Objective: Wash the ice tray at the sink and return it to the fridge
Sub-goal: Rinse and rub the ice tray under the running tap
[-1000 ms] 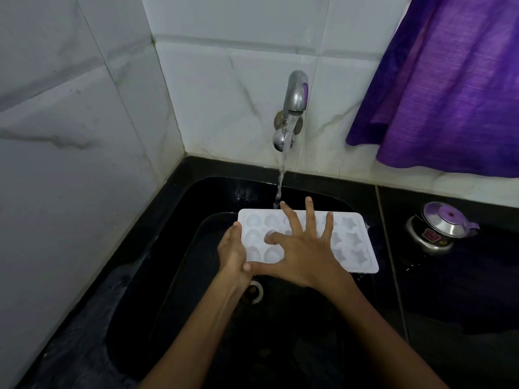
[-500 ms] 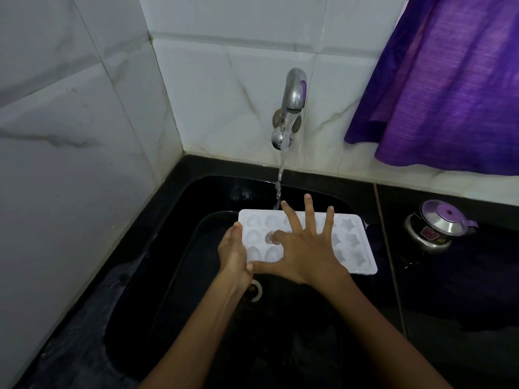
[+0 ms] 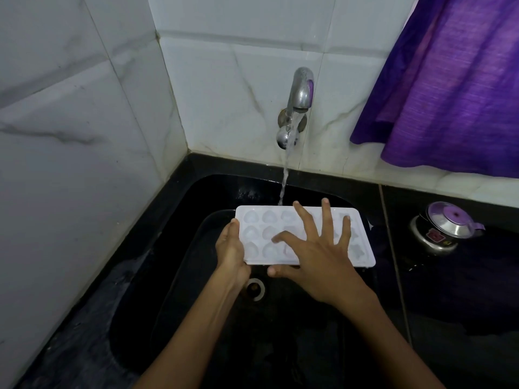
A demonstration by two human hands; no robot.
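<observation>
Ice tray (image 3: 306,237): white, moulded cells facing up, held level over the black sink (image 3: 174,276), far edge just under the water stream (image 3: 285,175). Held there, most likely, so the flow spills across the cells while you rub them.

Largest first. Marble-tiled walls meet at the corner behind the sink. A purple curtain (image 3: 449,88) hangs at upper right. The dark worktop (image 3: 463,318) runs along the right, wet in patches.

The tap (image 3: 300,94) juts from the back wall and is running; the stream lands at the tray's far rim.

Your left hand (image 3: 230,254) takes the tray's left short edge, thumb on top, fingers curled beneath: that is your grip, closed on the tray, and it carries the weight alone. Your right hand (image 3: 317,254) lies spread and flat across the cells, fingers straight, holding nothing, placed to scrub.

A small steel pot with a purple lid (image 3: 441,228) stands on the worktop, well apart from the tray.

The drain (image 3: 257,289) shows below the tray's near edge.

Washing is under way; the fridge is out of view.
</observation>
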